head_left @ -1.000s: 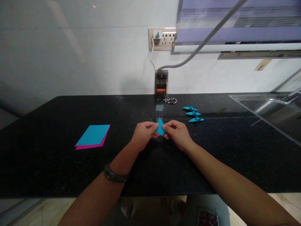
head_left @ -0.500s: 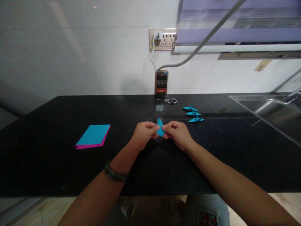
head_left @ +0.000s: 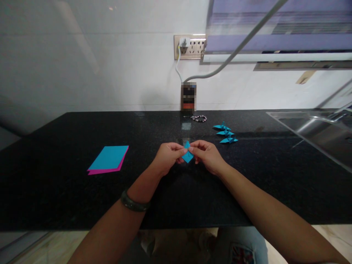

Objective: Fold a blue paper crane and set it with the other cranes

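Note:
A small piece of folded blue origami paper (head_left: 188, 157), diamond-shaped with a crease down its middle, is held just above the dark counter. My left hand (head_left: 169, 156) pinches its left side between thumb and fingers. From the right, my right hand (head_left: 206, 154) grips it the same way, the two thumbs almost meeting over the paper. Beyond my right hand, three blue paper cranes (head_left: 225, 133) sit in a close row. Off to the left lies a stack of square paper (head_left: 108, 158), blue on top with pink below.
The black counter (head_left: 68, 198) runs up to a white wall. At its back stand a pixelated upright object (head_left: 188, 97) and a beaded loop (head_left: 199, 118). A metal sink (head_left: 327, 126) is set in at the right. A grey cable (head_left: 236, 51) crosses the wall near a socket panel (head_left: 189, 47).
The folded paper has shifted in my fingers and now shows a wider lower face with a centre crease. My right fingers have spread slightly, while the cranes and paper stack stay put.

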Demonstrator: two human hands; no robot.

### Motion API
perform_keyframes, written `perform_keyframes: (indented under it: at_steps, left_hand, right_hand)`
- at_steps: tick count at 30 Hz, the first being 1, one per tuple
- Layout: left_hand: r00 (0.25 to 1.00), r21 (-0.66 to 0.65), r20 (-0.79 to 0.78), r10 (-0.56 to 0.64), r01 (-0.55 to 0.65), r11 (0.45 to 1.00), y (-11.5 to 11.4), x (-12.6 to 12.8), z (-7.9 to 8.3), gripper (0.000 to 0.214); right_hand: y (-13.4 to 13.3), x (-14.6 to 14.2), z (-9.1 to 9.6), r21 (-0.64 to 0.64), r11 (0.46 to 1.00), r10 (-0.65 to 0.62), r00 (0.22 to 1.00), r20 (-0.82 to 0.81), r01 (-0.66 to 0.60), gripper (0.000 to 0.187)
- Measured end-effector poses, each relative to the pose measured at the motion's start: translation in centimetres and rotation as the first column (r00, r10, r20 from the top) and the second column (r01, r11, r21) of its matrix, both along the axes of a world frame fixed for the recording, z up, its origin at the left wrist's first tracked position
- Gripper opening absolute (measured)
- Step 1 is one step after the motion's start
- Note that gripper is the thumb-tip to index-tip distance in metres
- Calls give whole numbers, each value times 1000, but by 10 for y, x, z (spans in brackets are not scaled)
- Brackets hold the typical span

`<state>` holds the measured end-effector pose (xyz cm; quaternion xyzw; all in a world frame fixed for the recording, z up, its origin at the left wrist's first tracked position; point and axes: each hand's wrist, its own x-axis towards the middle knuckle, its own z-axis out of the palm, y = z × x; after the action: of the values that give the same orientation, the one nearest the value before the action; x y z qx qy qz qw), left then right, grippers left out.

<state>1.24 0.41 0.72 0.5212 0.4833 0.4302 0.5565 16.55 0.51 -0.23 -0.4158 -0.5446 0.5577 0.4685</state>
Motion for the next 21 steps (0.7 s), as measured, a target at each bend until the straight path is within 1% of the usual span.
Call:
perform_keyframes:
  at_steps: [6, 13, 17, 21]
  left_hand:
    - [995, 14, -73, -64, 65, 998, -2, 0, 2, 16]
    - [985, 43, -92, -144, 148, 988, -4, -1, 1, 16]
    - [982, 39, -102, -161, 166, 985, -4, -1, 1, 16]
    - [976, 28, -103, -194, 198, 980, -5, -1, 2, 17]
  right_hand:
    - [2, 2, 0, 24, 1000, 7, 1000, 21, -8, 24]
    - [-1, 0, 3, 18, 998, 64, 997, 39, -65, 23]
    - [-2, -1, 3, 17, 999, 37, 998, 42, -37, 22]
    - [-3, -2, 2, 28, 999, -22, 998, 51, 20, 28]
